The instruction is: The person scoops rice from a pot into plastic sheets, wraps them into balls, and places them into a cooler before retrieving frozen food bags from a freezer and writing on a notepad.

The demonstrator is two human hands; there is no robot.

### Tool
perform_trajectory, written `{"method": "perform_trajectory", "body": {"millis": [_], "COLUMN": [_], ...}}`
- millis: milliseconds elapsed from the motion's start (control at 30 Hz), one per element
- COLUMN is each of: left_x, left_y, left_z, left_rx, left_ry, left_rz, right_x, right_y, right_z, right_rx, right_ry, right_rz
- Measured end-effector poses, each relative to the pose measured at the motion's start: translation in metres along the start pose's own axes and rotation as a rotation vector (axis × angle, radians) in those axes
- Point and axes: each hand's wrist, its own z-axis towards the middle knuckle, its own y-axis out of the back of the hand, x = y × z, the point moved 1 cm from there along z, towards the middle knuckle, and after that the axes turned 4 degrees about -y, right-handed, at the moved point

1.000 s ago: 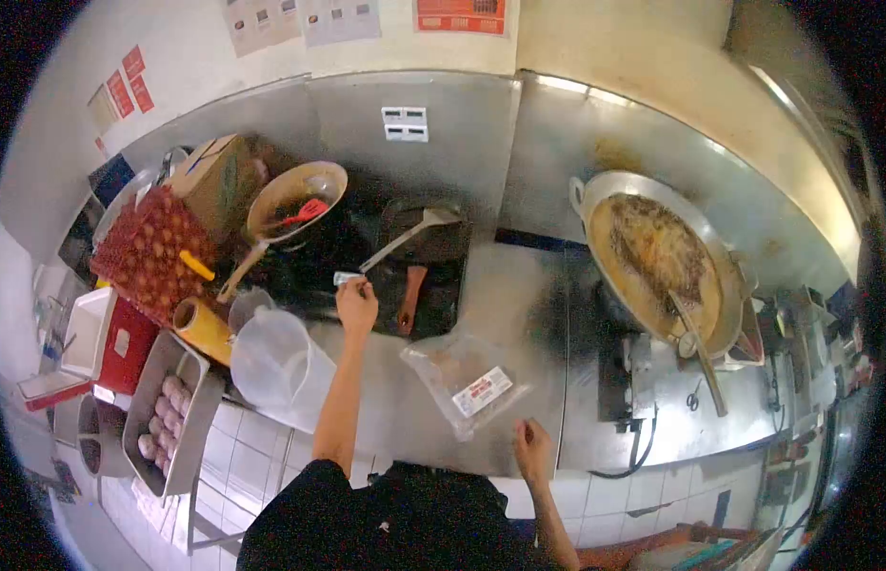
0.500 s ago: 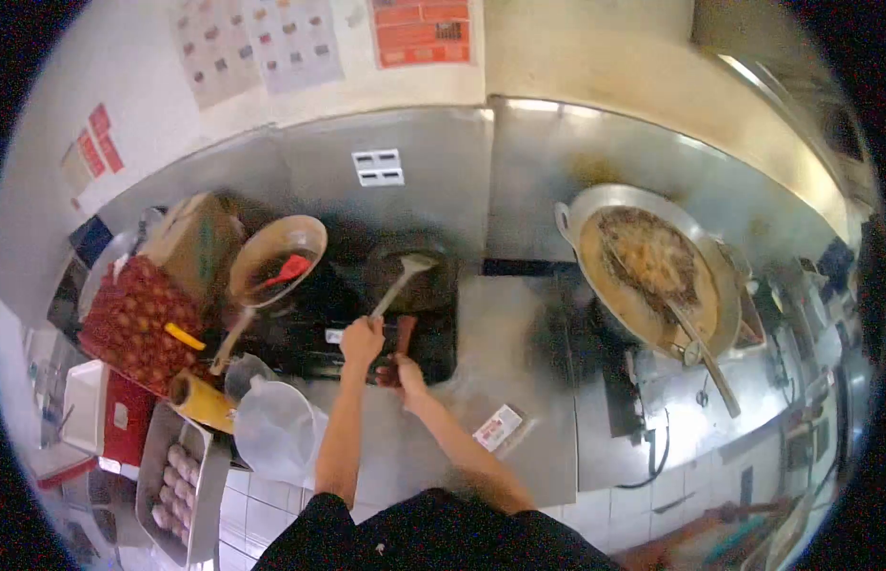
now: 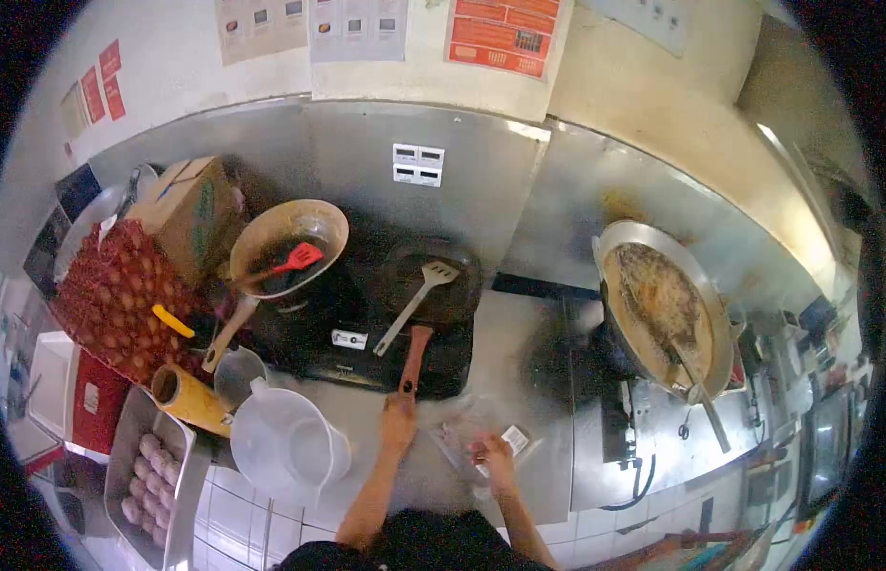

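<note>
My left hand (image 3: pixel 398 424) is closed around the lower end of the red-brown handle of a dark square pan (image 3: pixel 402 285) on the black stove. A slotted spatula (image 3: pixel 416 306) with a grey handle lies across that pan, its blade at the far side. To the right, my right hand (image 3: pixel 496 459) has its fingers closed on a clear plastic packet (image 3: pixel 459 425) that lies on the steel counter. A white printed label shows on the packet; its contents are hard to make out.
A round pan (image 3: pixel 314 221) with a red spatula (image 3: pixel 304 255) stands left. Nearer are a clear plastic jug (image 3: pixel 281 438), a yellow roll (image 3: pixel 197 404), a tray (image 3: pixel 182 476) of round balls and a red net sack (image 3: pixel 109 295). A large wok (image 3: pixel 626 236) of bubbling oil stands right.
My left hand has let go of the slotted spatula, which now rests in the square pan, and holds the pan handle. My right hand has moved from that handle to the packet.
</note>
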Motion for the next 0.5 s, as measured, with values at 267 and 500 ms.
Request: {"method": "perform_trajectory", "body": {"millis": [267,500], "left_x": [-0.003,0.006], "left_y": [-0.04,-0.051], "left_z": [0.015,0.025], "left_rx": [0.234,0.37], "left_ry": [0.104,0.04], "left_rz": [0.019,0.275], "right_x": [-0.025,-0.051], "right_y": [0.076,0.11], "right_z": [-0.065,-0.077], "right_rx": [-0.351,-0.401], "right_ry": [0.015,-0.005], "right_rz": [0.044,0.142]}}
